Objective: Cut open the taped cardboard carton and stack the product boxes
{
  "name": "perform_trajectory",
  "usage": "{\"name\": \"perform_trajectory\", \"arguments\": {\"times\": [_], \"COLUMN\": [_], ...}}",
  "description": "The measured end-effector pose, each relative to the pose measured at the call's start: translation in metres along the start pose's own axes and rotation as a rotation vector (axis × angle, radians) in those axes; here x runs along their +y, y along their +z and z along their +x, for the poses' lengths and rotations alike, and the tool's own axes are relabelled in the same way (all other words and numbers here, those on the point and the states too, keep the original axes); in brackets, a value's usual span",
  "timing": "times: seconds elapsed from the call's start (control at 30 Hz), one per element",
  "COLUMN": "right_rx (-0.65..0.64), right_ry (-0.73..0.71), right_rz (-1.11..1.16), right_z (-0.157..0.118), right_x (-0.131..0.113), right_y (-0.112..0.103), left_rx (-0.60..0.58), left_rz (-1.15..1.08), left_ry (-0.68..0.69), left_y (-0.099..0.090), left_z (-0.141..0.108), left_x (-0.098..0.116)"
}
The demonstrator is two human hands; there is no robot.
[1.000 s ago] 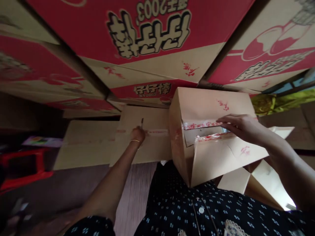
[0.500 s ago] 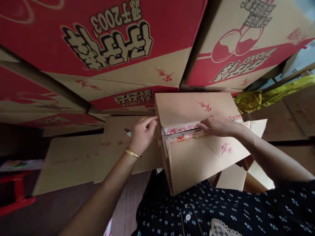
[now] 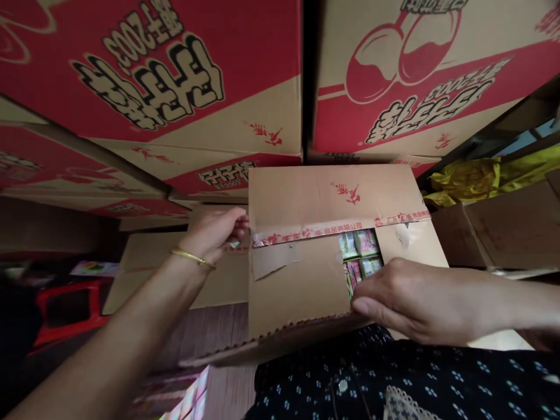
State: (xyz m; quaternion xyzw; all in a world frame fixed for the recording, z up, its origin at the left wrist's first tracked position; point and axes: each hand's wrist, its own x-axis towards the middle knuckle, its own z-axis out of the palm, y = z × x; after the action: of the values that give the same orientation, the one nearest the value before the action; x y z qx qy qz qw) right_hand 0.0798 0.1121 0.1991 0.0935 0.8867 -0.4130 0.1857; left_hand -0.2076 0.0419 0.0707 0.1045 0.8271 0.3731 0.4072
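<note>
A brown cardboard box [image 3: 297, 198] lies in front of my body, its near top flap [image 3: 280, 344] folded back toward me. Printed tape runs along the far flap's edge. Through a gap between inner flaps show small green and pink packets [image 3: 359, 245]. My right hand [image 3: 402, 300] grips the near flap's edge, thumb on top and fingers curled. At the box's left side is my left hand [image 3: 219, 230], fingers closed in a pinch near the tape end; what they hold, if anything, is too small to tell.
Large red and tan cartons [image 3: 262, 58] stand stacked behind the box. Flattened cardboard [image 3: 175, 251] and a red plastic stool [image 3: 65, 309] are at the left. Yellow plastic [image 3: 468, 178] and more brown boxes [image 3: 516, 227] are at the right.
The near flap has swung up and back toward me, exposing inner flaps and packets. My right hand moved nearer with it, and my left hand shifted left. The view has shifted too.
</note>
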Motion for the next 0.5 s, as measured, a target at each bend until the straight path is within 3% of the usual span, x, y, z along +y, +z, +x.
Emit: {"name": "perform_trajectory", "arguments": {"times": [0.13,0.2,0.3,0.33,0.4,0.5], "right_rx": [-0.284,-0.226,0.062,0.105,0.073,-0.014], "right_ry": [-0.154,-0.133,-0.132,-0.155,-0.206,-0.17], "right_rz": [0.137,-0.013,-0.431,-0.546,-0.655,-0.584], "right_z": [-0.019,-0.009,0.03,0.045,0.074,0.101], "right_x": [0.015,0.037,0.072,0.08,0.091,0.095], "right_y": [-0.023,-0.027,-0.018,-0.013,-0.004,-0.004], "left_rx": [0.022,0.066,0.105,0.115,0.142,0.178], "left_rz": [0.107,0.198,0.205,0.18,0.143,0.126], "left_ry": [-0.037,0.015,0.059,0.067,0.072,0.081], "left_y": [0.004,0.006,0.009,0.01,0.012,0.013], "left_z": [-0.001,-0.002,-0.005,-0.006,-0.008,-0.011], "left_x": [-0.003,-0.01,-0.022,-0.027,-0.035,-0.046]}}
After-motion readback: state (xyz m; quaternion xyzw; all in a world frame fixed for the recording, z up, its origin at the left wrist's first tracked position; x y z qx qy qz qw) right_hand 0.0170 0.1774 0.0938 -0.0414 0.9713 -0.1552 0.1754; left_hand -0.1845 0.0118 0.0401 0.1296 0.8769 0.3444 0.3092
